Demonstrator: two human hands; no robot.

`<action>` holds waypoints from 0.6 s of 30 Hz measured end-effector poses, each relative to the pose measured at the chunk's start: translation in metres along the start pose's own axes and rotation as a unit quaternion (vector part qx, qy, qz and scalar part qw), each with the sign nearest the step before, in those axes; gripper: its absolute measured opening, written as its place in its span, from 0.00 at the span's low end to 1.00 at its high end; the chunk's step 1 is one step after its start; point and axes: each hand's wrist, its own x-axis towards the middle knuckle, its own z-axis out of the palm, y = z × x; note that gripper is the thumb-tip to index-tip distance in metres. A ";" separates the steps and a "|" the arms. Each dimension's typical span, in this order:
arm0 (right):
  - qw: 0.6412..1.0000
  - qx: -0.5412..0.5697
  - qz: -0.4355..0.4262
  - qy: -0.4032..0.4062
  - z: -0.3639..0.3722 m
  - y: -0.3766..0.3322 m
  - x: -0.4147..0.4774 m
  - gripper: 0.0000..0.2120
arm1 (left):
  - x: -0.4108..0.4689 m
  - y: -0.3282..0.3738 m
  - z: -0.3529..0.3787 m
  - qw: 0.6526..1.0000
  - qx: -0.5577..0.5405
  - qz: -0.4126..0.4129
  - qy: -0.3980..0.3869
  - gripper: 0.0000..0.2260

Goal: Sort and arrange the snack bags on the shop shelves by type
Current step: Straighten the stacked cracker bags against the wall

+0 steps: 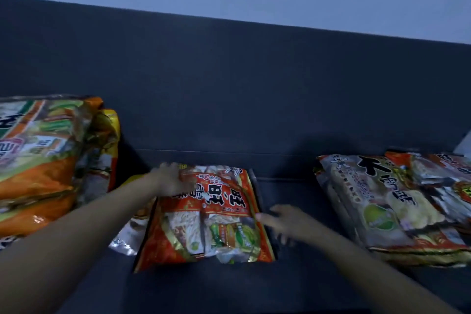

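While the head camera looks down at a dark shelf (293, 288), a red snack bag (211, 214) lies flat at its middle, partly covering a silvery bag (128, 236) on its left. The left hand (173, 178) rests on the red bag's far left corner, fingers laid fairly straight across the wrapper. The right hand (283, 222) is spread wide just beside the bag's right edge, holding nothing; blur hides whether its thumb touches. Orange-and-green bags (38, 155) are stacked at the left. At the right lies a pale bag (369, 201) with another red bag (443, 176) overlapping it.
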 end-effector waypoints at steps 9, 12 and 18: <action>0.944 0.319 -0.015 0.080 0.018 -0.051 -0.020 0.07 | -0.012 -0.030 0.005 0.894 -0.440 -0.028 -0.079 0.32; 0.953 0.175 -0.143 0.202 -0.014 -0.073 -0.036 0.06 | -0.018 -0.023 0.002 0.896 -0.436 0.021 -0.079 0.46; 0.906 -0.102 -0.279 0.301 -0.064 -0.092 -0.087 0.12 | -0.027 0.002 -0.008 0.895 -0.402 0.193 -0.010 0.51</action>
